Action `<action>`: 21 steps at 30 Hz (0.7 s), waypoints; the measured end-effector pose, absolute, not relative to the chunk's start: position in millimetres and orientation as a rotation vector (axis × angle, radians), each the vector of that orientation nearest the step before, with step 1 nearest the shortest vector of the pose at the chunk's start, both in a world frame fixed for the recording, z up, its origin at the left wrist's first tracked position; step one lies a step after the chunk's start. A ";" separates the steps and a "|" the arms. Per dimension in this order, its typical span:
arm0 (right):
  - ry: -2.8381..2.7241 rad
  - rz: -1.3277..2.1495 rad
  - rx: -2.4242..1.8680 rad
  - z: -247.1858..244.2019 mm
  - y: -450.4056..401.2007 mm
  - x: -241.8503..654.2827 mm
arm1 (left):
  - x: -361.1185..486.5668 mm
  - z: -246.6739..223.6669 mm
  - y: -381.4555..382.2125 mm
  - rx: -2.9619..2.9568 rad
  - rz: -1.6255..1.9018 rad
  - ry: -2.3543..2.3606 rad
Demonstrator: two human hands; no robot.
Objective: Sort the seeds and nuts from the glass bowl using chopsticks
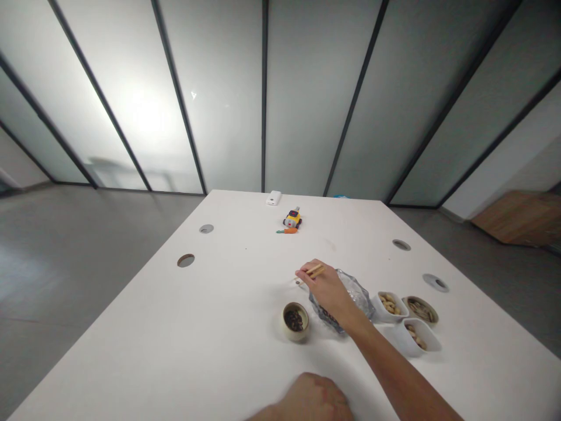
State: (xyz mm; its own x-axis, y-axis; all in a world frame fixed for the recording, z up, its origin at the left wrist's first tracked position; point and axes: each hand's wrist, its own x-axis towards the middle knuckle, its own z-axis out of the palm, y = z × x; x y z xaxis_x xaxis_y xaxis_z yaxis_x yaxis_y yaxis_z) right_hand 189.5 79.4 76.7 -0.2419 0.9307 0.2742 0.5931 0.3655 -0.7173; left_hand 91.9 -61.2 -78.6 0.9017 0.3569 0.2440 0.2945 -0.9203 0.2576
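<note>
My right hand [323,286] is closed on a pair of wooden chopsticks [315,271], tips pointing left. A small dark piece [297,283] shows at the tips; whether they grip it I cannot tell. Beneath the hand lies a crinkled silvery bag [357,295], partly covered by my wrist, with some dark contents at its near edge. Left of the bag stands a small round cream bowl [288,331] with dark seed-like pieces inside. My left hand [313,399] rests curled at the bottom edge, nearest the round bowl; its fingers are folded out of sight.
Right of the bag, two white dishes [405,345] hold tan nut-like pieces beside a round bowl [432,316] of striped seeds. Farther back are a yellow toy vehicle [293,218], an orange-handled toy screwdriver [289,231] and a white box [274,198]. Holes [186,261] pierce the white table [175,351].
</note>
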 end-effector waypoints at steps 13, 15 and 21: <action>-1.946 0.515 -1.382 74.9 94.2 195.5 | 91.1 -82.8 -63.8 2.870 0.511 0.461; -1.938 0.491 -1.379 73.5 93.6 196.4 | 91.8 -82.0 -63.3 2.884 0.484 0.453; -1.845 0.444 -1.374 73.5 89.8 201.8 | 92.7 -87.7 -62.8 2.896 0.459 0.473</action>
